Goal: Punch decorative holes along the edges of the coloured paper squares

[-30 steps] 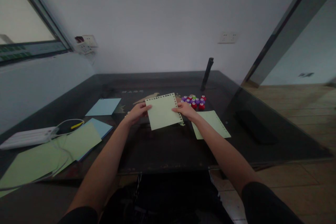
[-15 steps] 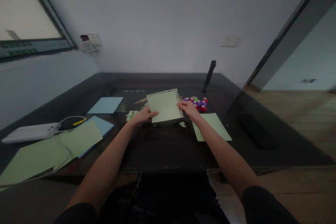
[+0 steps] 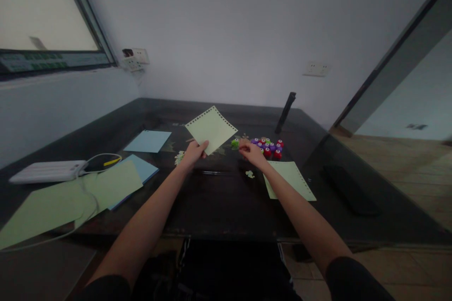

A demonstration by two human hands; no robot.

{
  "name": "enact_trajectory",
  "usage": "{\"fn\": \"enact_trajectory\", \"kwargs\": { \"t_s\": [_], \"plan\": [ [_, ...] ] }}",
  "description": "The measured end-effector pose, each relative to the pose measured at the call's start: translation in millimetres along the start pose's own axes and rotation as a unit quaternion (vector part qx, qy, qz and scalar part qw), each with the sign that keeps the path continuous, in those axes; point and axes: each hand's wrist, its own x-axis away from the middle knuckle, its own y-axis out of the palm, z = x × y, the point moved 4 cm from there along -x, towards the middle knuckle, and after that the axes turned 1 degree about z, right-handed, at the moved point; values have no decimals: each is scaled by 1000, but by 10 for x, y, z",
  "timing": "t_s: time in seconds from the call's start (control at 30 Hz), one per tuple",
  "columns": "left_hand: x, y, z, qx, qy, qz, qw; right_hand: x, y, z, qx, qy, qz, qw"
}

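My left hand (image 3: pixel 195 151) pinches the lower corner of a pale green sheet of paper (image 3: pixel 213 127), held up and tilted so a corner points away from me. Small holes run along its two far edges. To the right, my right hand (image 3: pixel 250 149) is off the sheet with loosely bent fingers; I see nothing held in it. Just left of its fingertips lies a green bead-like piece with an eye (image 3: pixel 235 142). Beyond that hand sit several red, purple and green eyed pieces (image 3: pixel 267 152). A heap of small pale paper pieces (image 3: pixel 179 157) lies beside my left hand.
Another holed green sheet (image 3: pixel 291 179) lies under my right forearm, near a small pale scrap (image 3: pixel 250 174). At left are a blue sheet (image 3: pixel 148 141), stacked paper (image 3: pixel 116 181) and a white power strip (image 3: pixel 47 171) with a cable. A black upright object (image 3: pixel 285 113) stands behind.
My right hand has let go of the sheet and drawn away from its edge. In my left hand the sheet has turned, a corner now pointing up. The view has shifted slightly.
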Motion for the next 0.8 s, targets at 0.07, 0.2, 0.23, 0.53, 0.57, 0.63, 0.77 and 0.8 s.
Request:
{"fn": "enact_trajectory", "kwargs": {
  "t_s": [0.07, 0.2, 0.23, 0.53, 0.57, 0.63, 0.77, 0.8],
  "plan": [
    [4, 20, 8, 7, 10, -8, 1000, -86, 34, -11, 50, 15, 22, 998],
    [-12, 24, -15, 14, -1, -3, 1000, -279, 106, -35, 137, 46, 53, 988],
    [-14, 23, -19, 13, -5, -2, 1000, -322, 130, -42, 158, 52, 55, 985],
    [1, 26, -32, -14, -12, -4, 1000, -463, 306, -117, 268, 59, 24, 961],
    [-1, 27, -36, -18, -9, -7, 1000, -458, 307, -130, 273, 50, 18, 961],
    [-5, 31, -45, -29, -6, -13, 999, -449, 309, -159, 275, 33, 4, 961],
    [3, 52, -50, -47, -10, -20, 999, -442, 338, -203, 280, 59, -9, 958],
    [8, 60, -45, -46, -12, -20, 999, -439, 349, -214, 291, 74, -4, 954]
  ]
}}
